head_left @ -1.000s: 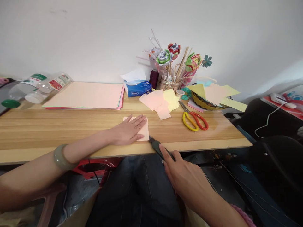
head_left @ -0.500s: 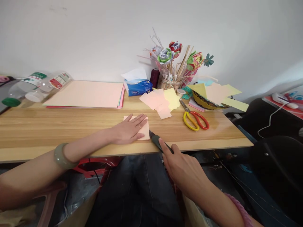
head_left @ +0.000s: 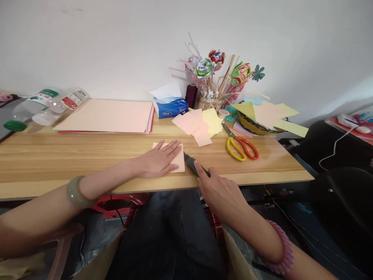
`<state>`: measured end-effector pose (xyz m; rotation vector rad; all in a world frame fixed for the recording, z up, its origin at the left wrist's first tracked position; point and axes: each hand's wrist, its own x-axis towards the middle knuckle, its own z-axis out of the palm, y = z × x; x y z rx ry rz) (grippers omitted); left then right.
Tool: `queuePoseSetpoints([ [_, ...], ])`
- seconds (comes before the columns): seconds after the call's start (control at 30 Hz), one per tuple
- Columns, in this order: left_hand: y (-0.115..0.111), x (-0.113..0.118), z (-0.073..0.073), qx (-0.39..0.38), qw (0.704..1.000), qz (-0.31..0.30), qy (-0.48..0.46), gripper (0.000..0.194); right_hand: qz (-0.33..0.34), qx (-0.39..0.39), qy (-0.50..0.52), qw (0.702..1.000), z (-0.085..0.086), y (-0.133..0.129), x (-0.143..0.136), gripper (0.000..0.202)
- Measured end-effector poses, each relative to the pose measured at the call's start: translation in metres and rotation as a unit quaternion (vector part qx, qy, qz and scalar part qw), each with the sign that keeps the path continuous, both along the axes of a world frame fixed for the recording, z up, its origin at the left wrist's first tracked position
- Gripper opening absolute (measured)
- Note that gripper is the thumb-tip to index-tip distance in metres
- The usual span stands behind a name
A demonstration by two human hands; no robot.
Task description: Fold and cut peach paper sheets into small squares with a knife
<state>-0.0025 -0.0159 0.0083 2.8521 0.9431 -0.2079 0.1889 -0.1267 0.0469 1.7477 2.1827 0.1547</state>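
My left hand (head_left: 159,158) lies flat with spread fingers on a small pale pink paper square (head_left: 180,160) near the table's front edge. My right hand (head_left: 217,188) is wrapped round a dark utility knife (head_left: 192,163), its index finger stretched along the handle. The knife's tip is at the right edge of the paper square. Behind the hands lie loose pink paper pieces (head_left: 190,122) and yellow ones (head_left: 212,121). Scissors (head_left: 241,147) with one yellow and one red handle rest to the right, their blades pointing back.
On the wooden table (head_left: 72,155) are a stack of large coloured sheets (head_left: 107,116), plastic bottles (head_left: 55,110), a blue tissue pack (head_left: 171,108), a container of paper flowers (head_left: 210,103) and a basket (head_left: 253,123) with paper pieces. A black chair (head_left: 344,206) is at the right.
My right hand and the knife have moved a little away from me, along the right edge of the paper square. My left hand has stayed on the paper.
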Motion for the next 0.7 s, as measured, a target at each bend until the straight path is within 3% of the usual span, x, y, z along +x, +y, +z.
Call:
queuePoseSetpoints([
  [0.57, 0.002, -0.001, -0.003, 0.0, 1.0, -0.004, -0.013, 0.068, 0.008, 0.043, 0.027, 0.999, -0.005, 0.046, 0.012, 0.049],
  [0.7, 0.001, -0.003, -0.007, 0.0, 0.998, 0.035, -0.055, 0.071, -0.006, 0.078, 0.028, 0.997, -0.011, 0.053, 0.022, 0.048],
])
